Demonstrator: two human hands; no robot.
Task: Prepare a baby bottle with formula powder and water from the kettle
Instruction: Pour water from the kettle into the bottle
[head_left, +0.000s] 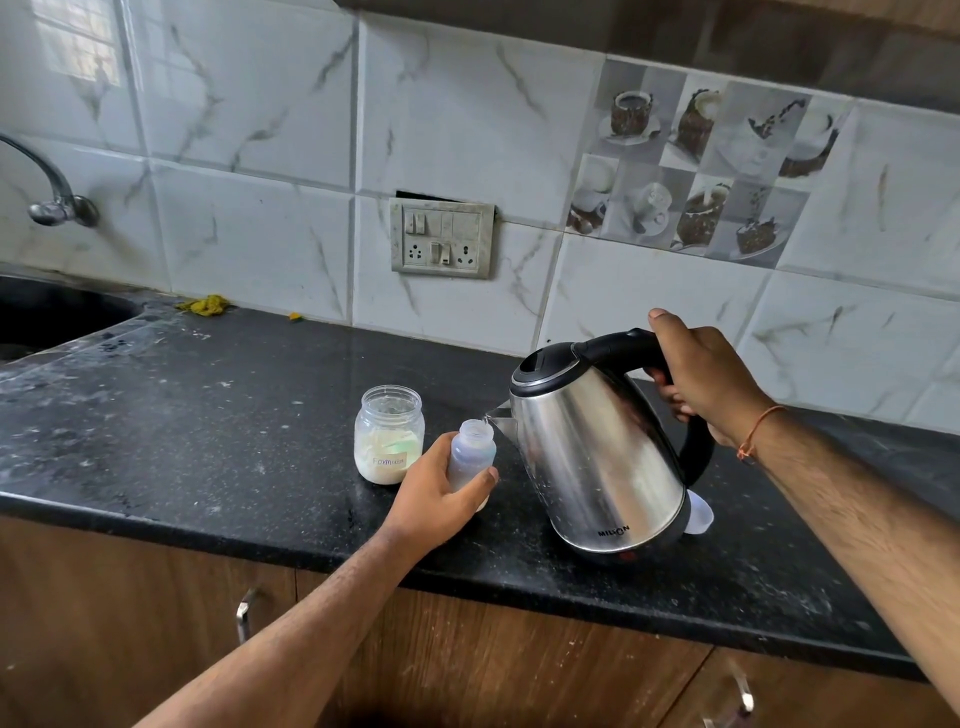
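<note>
Here, both hands grip: left hand (434, 493) one bottle (471, 457), right hand (701, 376) one kettle (592, 457).

you can read two texts here. low on the steel side of the kettle (597, 457), near its base, the brand stands in small dark capitals: "milton", with the middle letters partly lost in glare. on the clear jar (388, 436) of white powder, a pale paper label carries a handwritten word that looks like "formula", though its last letters are blurred.
</note>
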